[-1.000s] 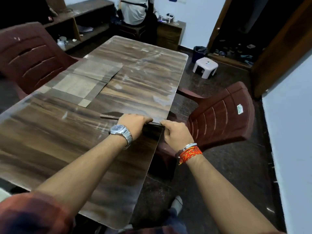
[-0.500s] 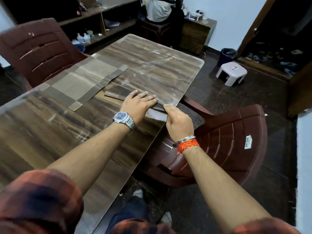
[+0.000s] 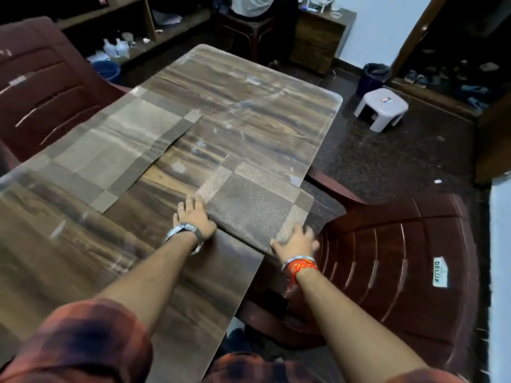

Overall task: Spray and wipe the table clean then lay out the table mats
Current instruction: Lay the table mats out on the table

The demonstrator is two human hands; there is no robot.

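A woven brown table mat [image 3: 255, 204] lies unrolled at the right edge of the wood-grain table [image 3: 249, 106], its right end hanging slightly past the edge. My left hand [image 3: 193, 217], with a watch on the wrist, presses flat on the mat's near left corner. My right hand [image 3: 296, 241], with red threads on the wrist, rests with spread fingers on the mat's near right corner at the table edge. A second, lighter checked mat [image 3: 110, 153] lies flat on the left side of the table.
Dark red plastic chairs stand at the right [image 3: 401, 258] and the far left [image 3: 41, 78]. A white stool [image 3: 380, 107] and a dark bin [image 3: 373, 78] sit on the floor beyond. A person sits at the far end by a wooden cabinet [image 3: 318, 37]. Shelves hold bottles [image 3: 116, 48].
The rolled mat under my hands has been spread open toward the far side and now lies flat. My hands moved from the roll to the mat's near corners.
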